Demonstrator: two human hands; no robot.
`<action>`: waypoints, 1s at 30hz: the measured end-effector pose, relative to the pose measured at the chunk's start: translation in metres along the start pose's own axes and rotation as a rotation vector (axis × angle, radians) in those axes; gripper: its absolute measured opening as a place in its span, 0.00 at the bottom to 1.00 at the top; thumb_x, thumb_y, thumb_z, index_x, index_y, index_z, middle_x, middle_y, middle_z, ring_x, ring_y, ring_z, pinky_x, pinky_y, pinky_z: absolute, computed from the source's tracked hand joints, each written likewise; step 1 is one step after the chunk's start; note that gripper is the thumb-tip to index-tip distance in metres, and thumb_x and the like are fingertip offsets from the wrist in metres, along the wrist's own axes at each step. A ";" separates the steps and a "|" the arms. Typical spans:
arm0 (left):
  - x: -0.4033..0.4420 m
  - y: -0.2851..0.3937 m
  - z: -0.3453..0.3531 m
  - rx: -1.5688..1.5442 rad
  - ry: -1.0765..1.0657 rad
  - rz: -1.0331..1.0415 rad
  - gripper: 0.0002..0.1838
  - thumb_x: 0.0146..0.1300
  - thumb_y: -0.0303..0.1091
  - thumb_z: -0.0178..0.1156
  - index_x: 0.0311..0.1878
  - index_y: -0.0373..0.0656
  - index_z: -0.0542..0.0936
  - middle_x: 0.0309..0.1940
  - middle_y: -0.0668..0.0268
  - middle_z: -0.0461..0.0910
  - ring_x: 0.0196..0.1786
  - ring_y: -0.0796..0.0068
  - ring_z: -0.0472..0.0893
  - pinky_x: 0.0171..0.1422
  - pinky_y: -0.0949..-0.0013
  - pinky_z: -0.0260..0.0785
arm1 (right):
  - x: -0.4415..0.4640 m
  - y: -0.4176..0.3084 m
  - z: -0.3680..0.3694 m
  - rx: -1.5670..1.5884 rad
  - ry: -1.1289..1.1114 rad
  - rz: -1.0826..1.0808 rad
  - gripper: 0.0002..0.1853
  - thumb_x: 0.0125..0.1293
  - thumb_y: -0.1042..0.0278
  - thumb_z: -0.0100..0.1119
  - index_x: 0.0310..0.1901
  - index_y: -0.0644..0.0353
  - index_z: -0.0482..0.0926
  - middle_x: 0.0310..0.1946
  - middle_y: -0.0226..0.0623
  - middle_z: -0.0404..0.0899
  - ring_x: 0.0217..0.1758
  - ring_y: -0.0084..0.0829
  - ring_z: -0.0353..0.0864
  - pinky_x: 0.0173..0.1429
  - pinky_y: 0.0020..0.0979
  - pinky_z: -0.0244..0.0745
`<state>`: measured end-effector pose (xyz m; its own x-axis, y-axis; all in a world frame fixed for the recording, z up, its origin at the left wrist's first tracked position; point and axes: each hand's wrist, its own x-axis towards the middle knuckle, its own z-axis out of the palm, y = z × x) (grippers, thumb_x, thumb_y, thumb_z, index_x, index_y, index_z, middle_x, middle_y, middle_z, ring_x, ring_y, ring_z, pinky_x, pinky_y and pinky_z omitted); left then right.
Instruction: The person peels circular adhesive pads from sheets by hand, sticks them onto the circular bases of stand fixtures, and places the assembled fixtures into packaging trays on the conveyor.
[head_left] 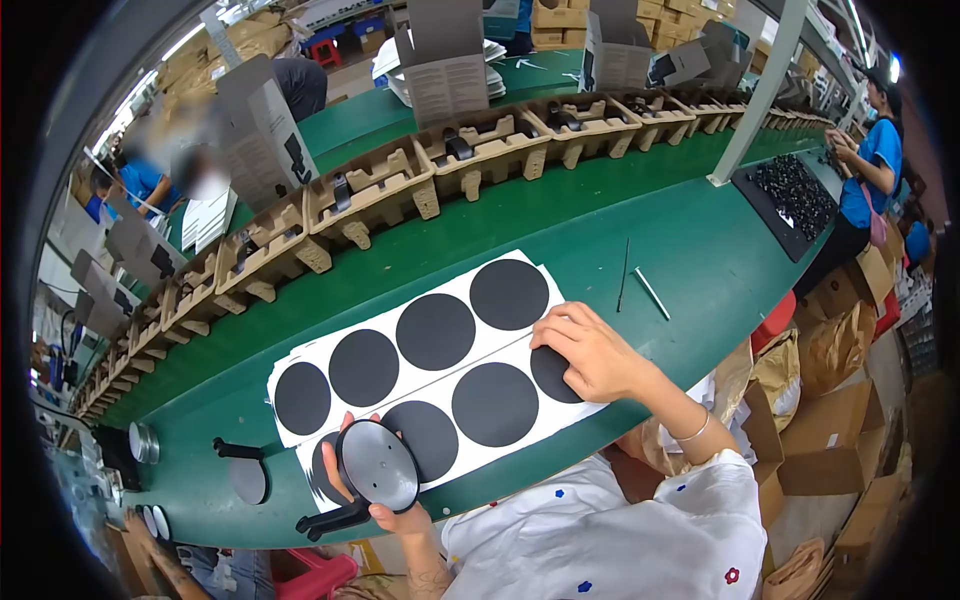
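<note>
My left hand [402, 518] grips a round, dark grey disc part [380, 466] with small holes in its face and a black arm [335, 521] reaching to the left. Under and beside it lies a white sheet [430, 386] bearing two rows of large black round stickers [495, 404]. My right hand [590, 352] is at the sheet's right end, fingers bent and pinched at the edge of a black round sticker [556, 375], which they partly cover. Whether that edge is lifted I cannot tell.
Cardboard trays [375, 190] with black parts line the belt behind the green table [200, 400]. A screwdriver-like rod [623, 275] and a pale stick [651, 293] lie right. Another disc part [248, 480] lies left. A person in blue [880, 150] stands by a black tray [790, 200].
</note>
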<state>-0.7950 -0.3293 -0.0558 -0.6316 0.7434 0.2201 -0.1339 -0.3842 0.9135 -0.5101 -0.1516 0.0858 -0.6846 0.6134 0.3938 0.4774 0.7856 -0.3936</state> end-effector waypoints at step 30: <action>0.020 0.120 0.103 -0.561 -0.291 -0.197 0.46 0.58 0.76 0.39 0.74 0.61 0.47 0.67 0.42 0.57 0.64 0.32 0.64 0.63 0.37 0.63 | -0.014 -0.116 0.021 1.320 0.516 0.423 0.09 0.47 0.89 0.64 0.28 0.68 0.74 0.27 0.39 0.73 0.25 0.24 0.75 0.28 0.23 0.78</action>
<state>-0.7445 -0.3040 0.0930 -0.3332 0.9163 0.2222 -0.6533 -0.3943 0.6463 -0.5673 -0.2523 0.1088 -0.2237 0.9552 0.1936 -0.4419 0.0777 -0.8937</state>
